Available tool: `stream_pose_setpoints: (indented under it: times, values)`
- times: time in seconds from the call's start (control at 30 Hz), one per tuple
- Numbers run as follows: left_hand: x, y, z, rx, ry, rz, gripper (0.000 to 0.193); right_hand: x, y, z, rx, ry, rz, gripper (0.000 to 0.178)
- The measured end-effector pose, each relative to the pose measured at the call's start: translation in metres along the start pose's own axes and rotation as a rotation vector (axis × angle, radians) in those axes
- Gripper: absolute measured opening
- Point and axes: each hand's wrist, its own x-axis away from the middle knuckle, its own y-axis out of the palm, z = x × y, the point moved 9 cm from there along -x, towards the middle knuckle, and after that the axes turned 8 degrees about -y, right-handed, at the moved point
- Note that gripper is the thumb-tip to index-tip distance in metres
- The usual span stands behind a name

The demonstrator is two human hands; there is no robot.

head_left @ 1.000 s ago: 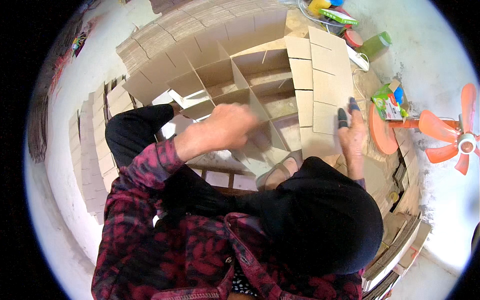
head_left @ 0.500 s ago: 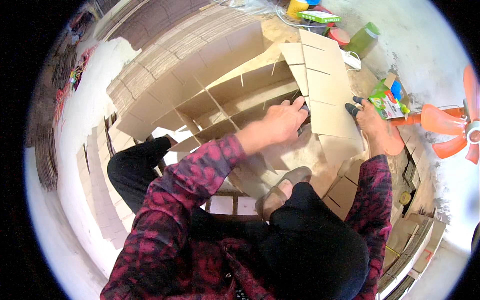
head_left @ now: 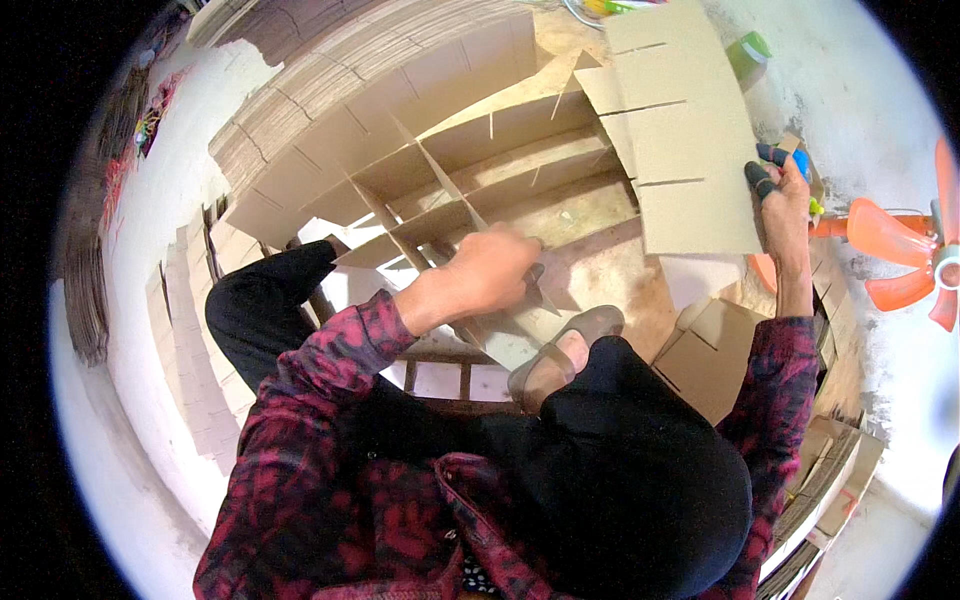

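Observation:
Slotted cardboard dividers [head_left: 470, 165] stand crossed in a grid before me, on a wooden surface [head_left: 600, 270]. My left hand [head_left: 485, 270] is closed over a lengthwise divider at the grid's near side; the hand covers most of where it grips. A dark finger cover shows at its fingertips. My right hand [head_left: 785, 205], with dark covers on two fingers, grips the right edge of a wide slotted cardboard sheet [head_left: 690, 130]. This sheet is raised and tilted beside the grid's right end. A second slotted piece [head_left: 605, 95] shows along its left edge.
A stack of slotted cardboard [head_left: 300, 95] lies beyond the grid on the left. An orange fan [head_left: 905, 245] stands at the right, near a green container [head_left: 747, 58]. Folded cardboard [head_left: 710, 355] lies by my knee. My sandalled foot [head_left: 565, 365] rests close to the grid.
My left hand has moved left and nearer, away from the sheet, along the divider. My right hand has moved right and up, with the slotted sheet raised toward me.

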Motion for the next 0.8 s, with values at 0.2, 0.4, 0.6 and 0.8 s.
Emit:
stream_pose_setpoints:
  times: [0.2, 0.4, 0.6, 0.8]
  values:
    - [-0.010, 0.008, 0.001, 0.099, -0.036, 0.055, 0.022, 0.041, 0.054, -0.063, 0.240, -0.207, -0.236, 0.029]
    - [-0.013, 0.008, 0.001, 0.085, -0.066, 0.008, 0.024, 0.048, 0.095, -0.094, 0.402, -0.348, -0.378, 0.040]
    - [-0.017, 0.017, -0.004, 0.104, -0.036, 0.026, 0.025, 0.059, 0.120, -0.126, 0.494, -0.455, -0.437, 0.037]
    - [-0.018, 0.017, -0.008, 0.097, -0.049, 0.017, 0.023, 0.058, 0.144, -0.110, 0.508, -0.565, -0.404, 0.036]
